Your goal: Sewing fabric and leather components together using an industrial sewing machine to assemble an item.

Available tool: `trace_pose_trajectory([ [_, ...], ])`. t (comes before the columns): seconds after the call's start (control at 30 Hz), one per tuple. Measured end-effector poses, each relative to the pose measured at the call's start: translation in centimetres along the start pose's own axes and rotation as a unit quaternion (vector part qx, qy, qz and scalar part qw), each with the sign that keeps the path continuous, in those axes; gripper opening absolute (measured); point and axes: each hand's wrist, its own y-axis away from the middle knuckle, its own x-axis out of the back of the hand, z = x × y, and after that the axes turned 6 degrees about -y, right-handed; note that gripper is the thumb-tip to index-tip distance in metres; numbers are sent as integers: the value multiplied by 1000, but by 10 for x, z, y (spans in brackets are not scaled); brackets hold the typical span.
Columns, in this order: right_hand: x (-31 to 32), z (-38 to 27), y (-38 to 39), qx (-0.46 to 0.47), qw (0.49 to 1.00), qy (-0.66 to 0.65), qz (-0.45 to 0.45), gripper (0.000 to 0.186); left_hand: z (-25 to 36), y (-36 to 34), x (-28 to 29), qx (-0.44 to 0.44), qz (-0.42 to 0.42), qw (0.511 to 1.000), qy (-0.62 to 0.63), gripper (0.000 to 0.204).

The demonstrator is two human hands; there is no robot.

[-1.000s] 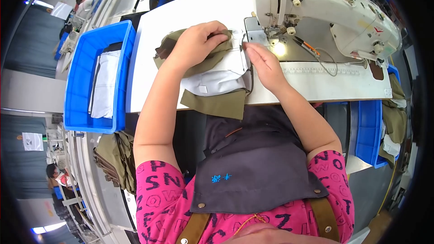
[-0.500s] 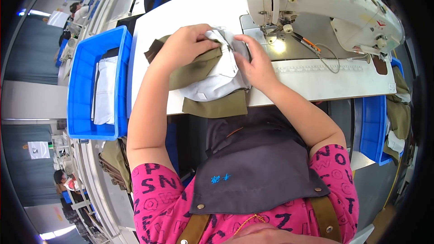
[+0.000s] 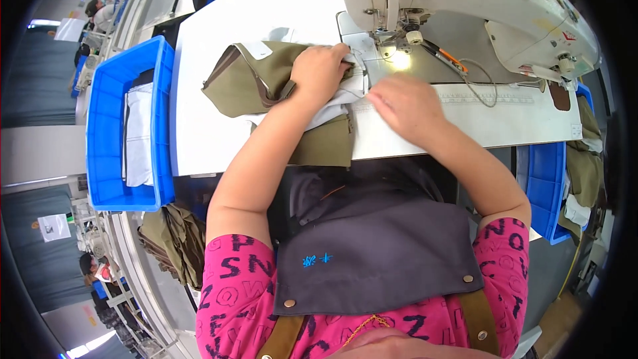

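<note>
An olive garment piece [image 3: 262, 76] with white lining cloth [image 3: 329, 114] lies on the white sewing table, left of the sewing machine's needle. My left hand [image 3: 320, 73] is closed on its right part, pressing the folded layers near the machine bed. Just right of the lining's edge is my right hand [image 3: 411, 108], its fingers bent and smeared by motion; whether they pinch anything cannot be made out. An olive flap [image 3: 324, 143] hangs over the table's front edge. The white sewing machine [image 3: 458, 0] stands beyond my hands, with its lamp lit at the needle.
At the left, a blue bin [image 3: 163, 126] holds folded white and dark cloth. Another blue bin [image 3: 541, 186] with olive pieces is at the right. Snips with orange handles [image 3: 454, 60] lie on the machine bed, and a ruler scale [image 3: 485, 98] runs along the table.
The garment piece has been turned and spread to the left, showing more olive cloth. My left hand has moved right onto it. My right hand has drawn away to the right and nearer me.
</note>
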Motion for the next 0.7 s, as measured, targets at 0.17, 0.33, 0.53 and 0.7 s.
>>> trace_pose_trajectory([
  [0.17,14,39,-3,113,986,119,32,29,25,-24,-13,20,5,999,47,33],
  [0.33,14,52,-4,149,973,176,6,42,27,-14,7,-8,47,997,62,37],
  [0.53,13,54,-5,132,981,142,9,43,43,2,40,-67,91,994,2,30],
  [0.7,16,50,-1,96,984,146,-13,41,31,-2,19,-38,14,999,10,23],
])
